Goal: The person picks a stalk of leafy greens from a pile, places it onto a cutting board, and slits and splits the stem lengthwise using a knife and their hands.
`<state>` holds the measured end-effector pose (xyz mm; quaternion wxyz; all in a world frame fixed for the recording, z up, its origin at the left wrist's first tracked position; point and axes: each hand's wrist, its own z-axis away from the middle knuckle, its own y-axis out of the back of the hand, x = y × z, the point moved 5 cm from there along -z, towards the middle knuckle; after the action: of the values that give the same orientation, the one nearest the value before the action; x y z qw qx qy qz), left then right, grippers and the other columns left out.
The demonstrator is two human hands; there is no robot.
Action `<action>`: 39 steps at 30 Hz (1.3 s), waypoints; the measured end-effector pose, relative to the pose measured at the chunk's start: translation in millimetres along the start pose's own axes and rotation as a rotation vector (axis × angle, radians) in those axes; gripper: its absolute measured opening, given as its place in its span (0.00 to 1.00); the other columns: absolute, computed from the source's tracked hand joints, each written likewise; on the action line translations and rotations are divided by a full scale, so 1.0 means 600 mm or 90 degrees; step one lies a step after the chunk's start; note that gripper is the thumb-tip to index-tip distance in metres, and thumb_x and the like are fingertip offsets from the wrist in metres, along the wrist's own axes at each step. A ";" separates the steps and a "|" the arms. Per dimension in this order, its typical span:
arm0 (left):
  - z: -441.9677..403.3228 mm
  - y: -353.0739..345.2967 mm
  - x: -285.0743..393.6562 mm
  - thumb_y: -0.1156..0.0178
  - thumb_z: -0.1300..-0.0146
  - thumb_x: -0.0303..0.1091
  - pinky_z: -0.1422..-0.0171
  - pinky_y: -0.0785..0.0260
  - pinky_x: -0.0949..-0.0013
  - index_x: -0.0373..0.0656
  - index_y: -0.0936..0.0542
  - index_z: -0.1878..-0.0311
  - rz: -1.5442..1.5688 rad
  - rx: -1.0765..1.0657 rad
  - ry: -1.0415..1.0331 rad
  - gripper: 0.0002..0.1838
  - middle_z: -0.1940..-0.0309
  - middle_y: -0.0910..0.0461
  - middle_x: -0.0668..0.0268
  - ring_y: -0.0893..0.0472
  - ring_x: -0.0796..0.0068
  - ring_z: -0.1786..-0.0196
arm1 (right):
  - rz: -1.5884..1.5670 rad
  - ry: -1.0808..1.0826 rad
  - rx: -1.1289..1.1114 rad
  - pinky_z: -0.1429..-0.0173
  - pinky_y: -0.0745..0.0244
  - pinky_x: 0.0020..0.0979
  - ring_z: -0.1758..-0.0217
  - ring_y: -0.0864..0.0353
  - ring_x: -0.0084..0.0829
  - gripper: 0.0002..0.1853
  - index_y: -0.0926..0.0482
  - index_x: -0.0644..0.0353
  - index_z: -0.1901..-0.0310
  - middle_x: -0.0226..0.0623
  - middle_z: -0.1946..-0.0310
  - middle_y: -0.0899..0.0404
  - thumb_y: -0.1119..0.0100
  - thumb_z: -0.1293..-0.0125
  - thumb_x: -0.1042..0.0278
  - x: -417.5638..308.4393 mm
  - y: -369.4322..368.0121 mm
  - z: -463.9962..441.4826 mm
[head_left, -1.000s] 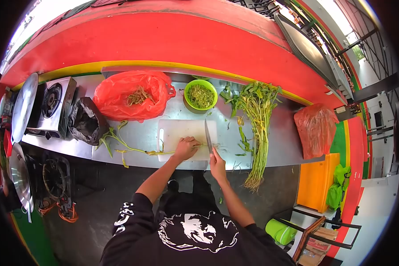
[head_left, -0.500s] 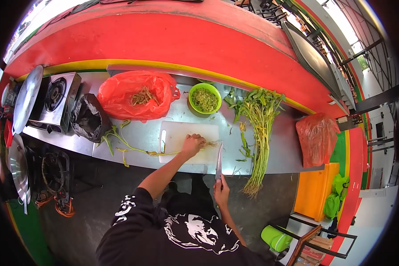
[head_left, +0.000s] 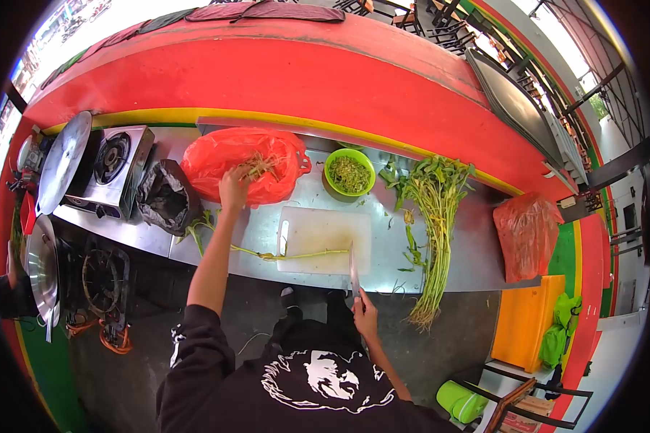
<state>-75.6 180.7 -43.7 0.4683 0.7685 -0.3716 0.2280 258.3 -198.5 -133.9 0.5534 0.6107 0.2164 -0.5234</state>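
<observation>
My left hand [head_left: 233,189] reaches over the open red plastic bag [head_left: 202,162], its fingers pinched at a tangle of stringy roots [head_left: 265,168]. Which strands it grips and which lie in the bag is hard to separate. My right hand [head_left: 365,315] is wrapped round the handle of a knife [head_left: 354,273], its blade pointing away over the right part of the white cutting board [head_left: 318,220]. A long green stem [head_left: 314,254] lies across the board, its cut end by the blade. Its leafy end [head_left: 198,227] rests on the counter, partly behind my left forearm.
A green bowl [head_left: 349,173] of chopped greens stands behind the board. To the right lies a large bundle of leafy stems [head_left: 440,224], then a closed red bag [head_left: 527,234]. A black plastic bag [head_left: 166,198] and a gas stove [head_left: 112,166] stand left.
My left hand has left the stem on the board and moved left and away to the red bag. The root end no longer shows on the stem. My right hand keeps the knife.
</observation>
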 end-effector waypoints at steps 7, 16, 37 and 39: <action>0.095 -0.049 0.045 0.40 0.40 0.29 0.57 0.26 0.58 0.42 0.18 0.54 0.049 -0.149 0.092 0.11 0.62 0.17 0.56 0.17 0.55 0.59 | -0.007 -0.029 -0.013 0.79 0.37 0.22 0.82 0.34 0.15 0.23 0.29 0.59 0.34 0.26 0.78 0.27 0.48 0.27 0.60 0.022 -0.020 -0.007; 0.401 -0.201 0.204 0.36 0.42 0.32 0.47 0.29 0.54 0.48 0.23 0.46 0.013 -0.323 0.021 0.19 0.52 0.29 0.59 0.23 0.52 0.49 | -0.056 -0.071 0.033 0.81 0.39 0.21 0.83 0.35 0.15 0.24 0.31 0.58 0.33 0.27 0.78 0.27 0.48 0.27 0.61 0.042 -0.026 0.019; 0.419 -0.201 0.225 0.32 0.44 0.45 0.48 0.32 0.56 0.47 0.22 0.53 0.065 -0.336 -0.024 0.19 0.50 0.26 0.61 0.23 0.61 0.49 | -0.177 -0.161 0.031 0.82 0.40 0.21 0.84 0.36 0.14 0.24 0.34 0.57 0.31 0.28 0.77 0.27 0.49 0.26 0.61 0.035 -0.002 0.028; 0.442 -0.217 0.222 0.33 0.42 0.46 0.53 0.31 0.58 0.43 0.26 0.57 0.066 -0.315 0.115 0.20 0.63 0.22 0.62 0.19 0.60 0.57 | -0.159 -0.159 0.028 0.82 0.40 0.21 0.84 0.36 0.15 0.25 0.34 0.57 0.31 0.28 0.77 0.27 0.49 0.26 0.61 0.037 0.000 0.024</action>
<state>109.5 -65.5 -143.4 0.6607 0.5874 -0.4114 0.2217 260.6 -218.6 -151.3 0.4932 0.5216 0.2088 -0.6642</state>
